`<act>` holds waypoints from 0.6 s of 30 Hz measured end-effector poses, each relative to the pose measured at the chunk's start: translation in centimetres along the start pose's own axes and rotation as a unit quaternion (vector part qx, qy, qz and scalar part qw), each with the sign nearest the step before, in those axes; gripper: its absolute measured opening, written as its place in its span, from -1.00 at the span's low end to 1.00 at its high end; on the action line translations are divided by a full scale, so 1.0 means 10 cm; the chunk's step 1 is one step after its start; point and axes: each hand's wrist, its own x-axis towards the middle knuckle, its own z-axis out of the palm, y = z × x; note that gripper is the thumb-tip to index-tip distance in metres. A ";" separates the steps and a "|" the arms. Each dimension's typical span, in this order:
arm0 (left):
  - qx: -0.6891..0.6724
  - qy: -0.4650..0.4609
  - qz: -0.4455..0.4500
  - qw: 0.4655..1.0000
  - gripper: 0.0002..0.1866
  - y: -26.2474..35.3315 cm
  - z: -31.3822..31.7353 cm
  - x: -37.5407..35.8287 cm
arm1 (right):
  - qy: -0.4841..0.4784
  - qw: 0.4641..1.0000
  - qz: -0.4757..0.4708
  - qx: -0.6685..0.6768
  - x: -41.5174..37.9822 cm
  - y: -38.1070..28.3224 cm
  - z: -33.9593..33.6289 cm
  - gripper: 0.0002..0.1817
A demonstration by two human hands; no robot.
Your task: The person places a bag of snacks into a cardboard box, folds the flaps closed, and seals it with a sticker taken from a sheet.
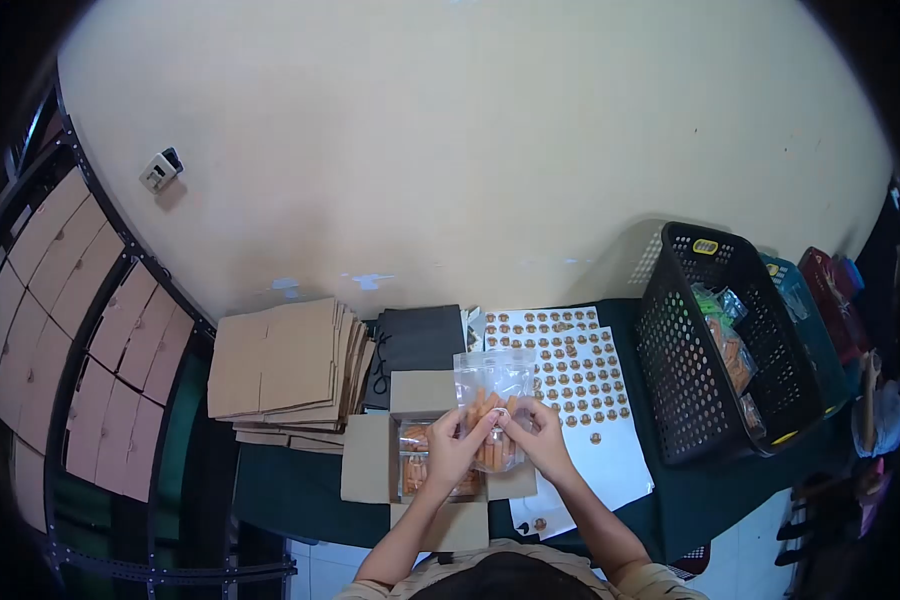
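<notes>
From here I see the left hand (538, 437) and the right hand (457, 455) both grasping a clear bag (495, 375) of orange sticks, thumbs nearly meeting on its front, fingers curled in close at a small pale round piece (502, 412). The bag is held over the open carton (368, 458), partly overlapping the sticker sheets (590, 470) beside it. Those stickers are round and brown, their lettering too small to read. The black basket (660, 360) wears a yellow-edged label (705, 247), also unreadable.
</notes>
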 end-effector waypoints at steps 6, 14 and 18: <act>0.079 -0.034 0.027 0.996 -0.77 0.14 -0.07 -0.08 | 0.018 0.999 -0.017 0.021 -0.03 -0.06 0.06 -0.81; -0.028 -0.052 0.025 0.998 -0.78 0.07 -0.09 -0.06 | 0.013 0.999 0.010 0.029 0.00 -0.06 0.06 -0.77; -0.027 -0.034 0.014 0.999 -0.79 0.11 -0.10 -0.06 | -0.015 1.000 0.011 0.006 -0.02 -0.16 0.07 -0.76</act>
